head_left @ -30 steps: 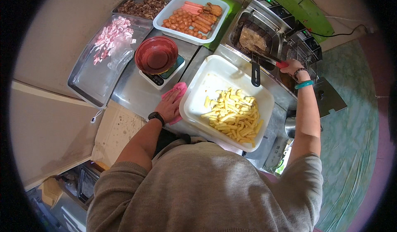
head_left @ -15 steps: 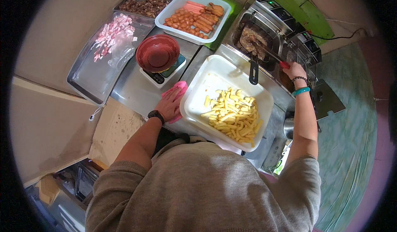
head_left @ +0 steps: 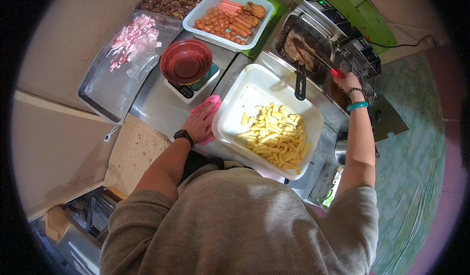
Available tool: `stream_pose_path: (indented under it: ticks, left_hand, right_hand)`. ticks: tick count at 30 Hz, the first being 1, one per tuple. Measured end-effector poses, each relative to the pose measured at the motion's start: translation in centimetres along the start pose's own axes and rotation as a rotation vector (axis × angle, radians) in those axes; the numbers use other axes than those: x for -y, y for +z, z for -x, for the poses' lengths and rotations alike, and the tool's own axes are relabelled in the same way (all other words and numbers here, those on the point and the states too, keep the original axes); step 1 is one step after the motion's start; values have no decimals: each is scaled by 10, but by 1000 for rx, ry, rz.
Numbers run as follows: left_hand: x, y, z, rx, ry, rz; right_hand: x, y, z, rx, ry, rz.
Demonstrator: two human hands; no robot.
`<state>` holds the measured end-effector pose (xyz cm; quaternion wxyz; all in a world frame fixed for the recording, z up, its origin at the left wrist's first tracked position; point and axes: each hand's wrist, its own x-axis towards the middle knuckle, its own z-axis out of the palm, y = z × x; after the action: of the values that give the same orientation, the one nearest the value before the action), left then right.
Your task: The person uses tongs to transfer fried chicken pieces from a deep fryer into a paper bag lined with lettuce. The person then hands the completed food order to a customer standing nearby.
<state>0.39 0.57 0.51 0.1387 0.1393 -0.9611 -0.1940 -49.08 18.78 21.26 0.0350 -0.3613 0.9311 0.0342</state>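
Since the fryer (head_left: 281, 68) is likely hot, your closed right hand (head_left: 349, 81) grips tongs (head_left: 329, 66); your open left hand (head_left: 198, 125) presses pink cloth (head_left: 214, 101).

The person wears a loose greyish-brown knit top (head_left: 240, 221) filling the lower centre of the frame, its wide sleeves (head_left: 355, 209) ending around the elbows. Left of centre, the left hand (head_left: 199, 124) has a dark, square-faced watch (head_left: 183, 136) at its wrist. At upper right, the right hand (head_left: 348, 81) has a thin dark beaded bracelet (head_left: 355, 91) and a smooth teal bangle (head_left: 357, 106).
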Motion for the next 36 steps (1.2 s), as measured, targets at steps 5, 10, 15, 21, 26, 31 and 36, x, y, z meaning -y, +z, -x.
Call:
stream_pose_path:
  ticks: [5,10,15,21,26,31,36]
  left_hand:
    - [-1,2,-6,-10,24,11]
    - [0,0,-3,3,6,1]
    - [1,2,0,-54,34,35]
    - [0,3,-2,-30,34,30]
    - [4,6,1,-27,19,23]
    - [6,9,-5,-16,36,-34]
    - [9,10,-2,-24,38,-42]
  right_hand:
    - [-6,37,-51,67,77,24]
    - [32,45,-48,-17,34,139]
    - [20,-20,-8,299,-71,-88]
    - [-8,-54,3,305,68,-297]
    - [20,8,-30,251,136,-480]
    - [38,70,-66,99,147,-226]
    - [48,50,-51,31,20,-6]
